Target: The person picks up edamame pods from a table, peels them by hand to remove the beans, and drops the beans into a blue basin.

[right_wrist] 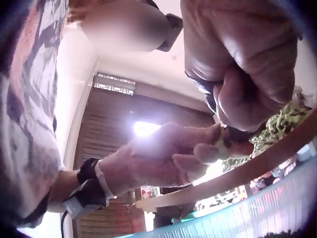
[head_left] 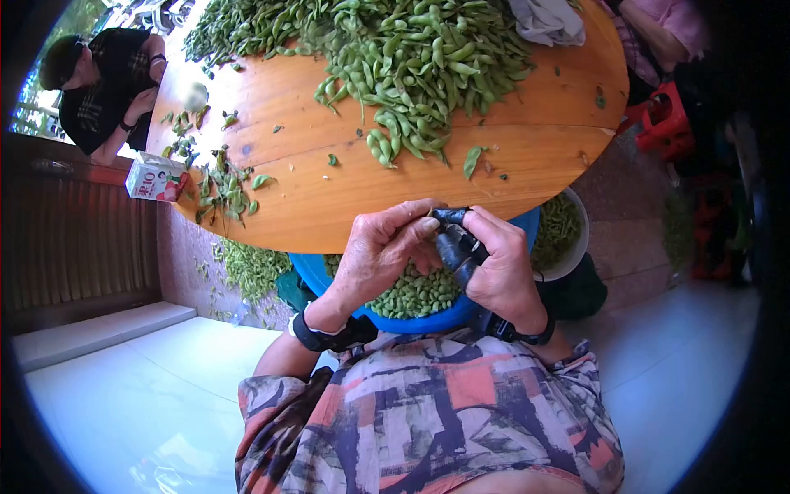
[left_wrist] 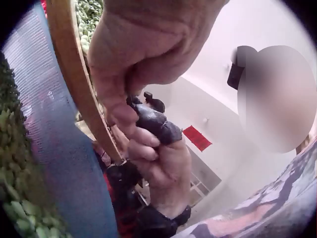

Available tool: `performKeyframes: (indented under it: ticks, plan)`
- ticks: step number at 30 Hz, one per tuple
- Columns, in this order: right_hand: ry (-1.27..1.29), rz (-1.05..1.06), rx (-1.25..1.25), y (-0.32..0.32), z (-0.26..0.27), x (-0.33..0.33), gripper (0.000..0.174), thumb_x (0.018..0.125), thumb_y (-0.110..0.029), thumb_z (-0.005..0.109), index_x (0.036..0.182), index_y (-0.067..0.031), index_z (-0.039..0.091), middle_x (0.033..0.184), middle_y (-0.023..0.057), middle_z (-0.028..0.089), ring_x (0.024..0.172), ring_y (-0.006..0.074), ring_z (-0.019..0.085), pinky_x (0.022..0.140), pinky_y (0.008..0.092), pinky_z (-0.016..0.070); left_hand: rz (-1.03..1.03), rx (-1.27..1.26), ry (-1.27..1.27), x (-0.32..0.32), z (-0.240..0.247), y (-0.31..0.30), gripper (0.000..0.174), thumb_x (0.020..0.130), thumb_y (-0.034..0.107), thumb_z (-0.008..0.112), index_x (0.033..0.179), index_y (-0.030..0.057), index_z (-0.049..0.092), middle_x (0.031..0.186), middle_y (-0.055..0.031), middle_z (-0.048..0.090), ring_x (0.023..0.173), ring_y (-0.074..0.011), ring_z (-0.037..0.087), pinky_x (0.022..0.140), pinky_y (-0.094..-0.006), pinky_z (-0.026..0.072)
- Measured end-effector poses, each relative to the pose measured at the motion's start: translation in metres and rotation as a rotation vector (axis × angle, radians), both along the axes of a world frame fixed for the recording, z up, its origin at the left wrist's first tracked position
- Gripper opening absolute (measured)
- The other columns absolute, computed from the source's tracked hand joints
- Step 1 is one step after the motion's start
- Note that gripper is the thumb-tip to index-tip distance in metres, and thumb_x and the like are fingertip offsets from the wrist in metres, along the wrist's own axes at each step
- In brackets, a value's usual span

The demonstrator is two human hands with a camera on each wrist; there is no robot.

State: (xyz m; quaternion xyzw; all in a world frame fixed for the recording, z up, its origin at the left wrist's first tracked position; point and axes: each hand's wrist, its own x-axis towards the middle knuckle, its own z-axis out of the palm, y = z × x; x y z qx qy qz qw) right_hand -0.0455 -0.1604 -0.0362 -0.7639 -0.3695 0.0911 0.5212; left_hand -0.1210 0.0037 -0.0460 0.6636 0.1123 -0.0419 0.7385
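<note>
Beans [head_left: 415, 295] in blue basin [head_left: 306, 273]

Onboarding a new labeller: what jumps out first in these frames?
The big heap of green pods spread over the round wooden table. At its near edge, the left hand and right hand, its fingers in black covers, meet fingertip to fingertip above a blue basin of shelled beans.
</note>
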Motion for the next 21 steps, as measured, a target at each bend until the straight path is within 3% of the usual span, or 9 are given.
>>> performKeyframes:
  ticks: [3,8,13,17,19,21]
  plan:
    - [-0.098,-0.098,-0.064,0.008,0.001,-0.008,0.024,0.070,0.001,0.066,0.093,0.0020,0.059,0.080,0.0172,0.058,0.075,0.0374,0.061,0.062,0.0401,0.0479,0.089,-0.086,-0.014,0.001,-0.002,-0.005,0.028,0.098,0.011,0.054,0.119,-0.0062,0.060,0.087,-0.0069,0.067,0.065,-0.0120,0.064,0.056,-0.0239,0.0548]
    - [-0.013,-0.087,-0.045,0.009,-0.002,-0.002,0.023,0.068,0.000,0.070,0.088,0.0001,0.059,0.078,0.0151,0.058,0.071,0.0345,0.061,0.061,0.0384,0.0478,0.155,-0.186,0.021,-0.001,0.000,-0.008,0.027,0.097,0.011,0.056,0.116,-0.0067,0.062,0.087,-0.0074,0.067,0.066,-0.0123,0.065,0.056,-0.0243,0.0549]
    - [0.030,-0.071,-0.063,0.005,-0.003,0.001,0.022,0.069,-0.001,0.071,0.088,-0.0001,0.060,0.078,0.0144,0.059,0.070,0.0326,0.061,0.062,0.0370,0.0479,0.168,0.190,-0.042,-0.002,0.000,-0.015,0.027,0.098,0.013,0.055,0.115,-0.0058,0.063,0.081,-0.0060,0.067,0.058,-0.0102,0.063,0.055,-0.0226,0.0531]
    - [0.111,-0.020,-0.049,0.005,0.001,0.000,0.022,0.071,-0.002,0.070,0.091,0.0000,0.061,0.077,0.0149,0.059,0.071,0.0328,0.062,0.064,0.0365,0.0484,0.174,0.208,-0.038,-0.002,0.001,-0.018,0.026,0.098,0.013,0.055,0.114,-0.0055,0.063,0.078,-0.0053,0.067,0.057,-0.0099,0.064,0.053,-0.0224,0.0520]
    - [0.088,-0.038,-0.045,0.005,-0.001,0.000,0.022,0.072,-0.002,0.070,0.092,0.0000,0.062,0.078,0.0151,0.059,0.071,0.0327,0.062,0.064,0.0364,0.0486,0.213,0.162,-0.038,-0.001,0.001,-0.018,0.022,0.096,0.014,0.058,0.109,-0.0030,0.065,0.065,-0.0084,0.067,0.054,-0.0132,0.067,0.050,-0.0246,0.0518]
    - [0.094,-0.028,-0.042,0.004,-0.003,0.001,0.022,0.072,-0.003,0.070,0.092,0.0003,0.062,0.079,0.0156,0.060,0.071,0.0342,0.062,0.065,0.0366,0.0489,0.192,0.187,-0.041,-0.002,0.004,-0.018,0.023,0.097,0.012,0.056,0.111,-0.0046,0.064,0.069,-0.0069,0.067,0.057,-0.0123,0.067,0.051,-0.0241,0.0519]
